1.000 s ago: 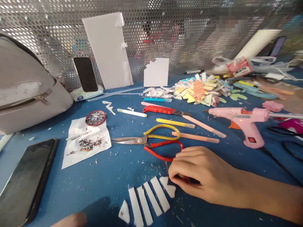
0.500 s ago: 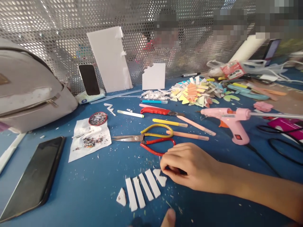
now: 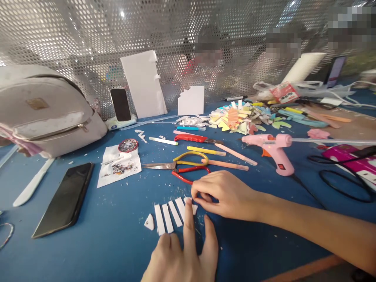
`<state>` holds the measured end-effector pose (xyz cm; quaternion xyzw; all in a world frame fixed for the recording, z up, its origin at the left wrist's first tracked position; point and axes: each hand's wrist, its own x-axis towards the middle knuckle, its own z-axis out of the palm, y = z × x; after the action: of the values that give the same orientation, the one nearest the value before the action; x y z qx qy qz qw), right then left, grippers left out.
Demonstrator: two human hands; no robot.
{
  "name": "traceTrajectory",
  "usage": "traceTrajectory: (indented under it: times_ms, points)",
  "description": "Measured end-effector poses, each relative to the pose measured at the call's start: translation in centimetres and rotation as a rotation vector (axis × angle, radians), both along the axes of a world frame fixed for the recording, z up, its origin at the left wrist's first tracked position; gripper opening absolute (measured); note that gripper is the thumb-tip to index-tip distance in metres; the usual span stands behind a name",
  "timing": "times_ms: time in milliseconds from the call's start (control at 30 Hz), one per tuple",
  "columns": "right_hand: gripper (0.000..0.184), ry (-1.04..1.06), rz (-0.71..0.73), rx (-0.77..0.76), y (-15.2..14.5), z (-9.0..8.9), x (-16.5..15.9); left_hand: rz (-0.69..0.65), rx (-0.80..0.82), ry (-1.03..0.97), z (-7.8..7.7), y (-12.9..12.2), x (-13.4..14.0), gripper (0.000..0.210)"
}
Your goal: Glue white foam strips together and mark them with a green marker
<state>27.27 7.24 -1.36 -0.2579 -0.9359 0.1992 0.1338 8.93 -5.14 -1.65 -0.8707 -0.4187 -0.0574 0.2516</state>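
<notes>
Your left hand [image 3: 182, 254], off-frame 1 s ago, is now coming in w/ index finger pressing the white strips [image 3: 169, 215] just ahead of it, while your right hand [image 3: 226, 194] is pinching the end piece beside them, near the scissors [image 3: 179, 168].

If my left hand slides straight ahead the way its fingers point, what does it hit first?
Probably the white strips: the left hand points its index finger up the table and its tip already lies at the rightmost pieces. Beyond them sit the scissors.
</notes>
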Motion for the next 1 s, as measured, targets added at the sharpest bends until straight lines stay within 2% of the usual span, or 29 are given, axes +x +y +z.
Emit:
traceTrajectory:
  times_ms: [233,400,567,733,867,1000]
  points:
    - [0.007,0.005,0.004,0.047,-0.1,0.0,0.0,0.042,-0.016,-0.045,-1.1,0.0,0.6,0.051]
    - [0.008,0.024,0.017,0.076,-0.2,-0.1,0.0,0.051,0.002,-0.065,-1.3,-0.2,1.0,0.044]
    - [0.009,0.027,0.032,0.085,-0.2,0.0,0.0,0.066,-0.022,-0.061,-1.1,-0.4,1.3,0.050]
    - [0.008,0.001,0.034,0.081,-0.2,0.1,0.0,0.067,-0.020,-0.070,-1.0,-0.4,1.4,0.044]
    - [0.008,-0.045,0.016,0.070,-0.6,1.2,0.1,0.076,-0.019,-0.060,-1.1,-0.5,1.5,0.047]
    - [0.008,-0.084,-0.063,0.071,-1.9,3.1,1.5,0.077,-0.052,-0.055,-0.6,-0.7,1.4,0.063]
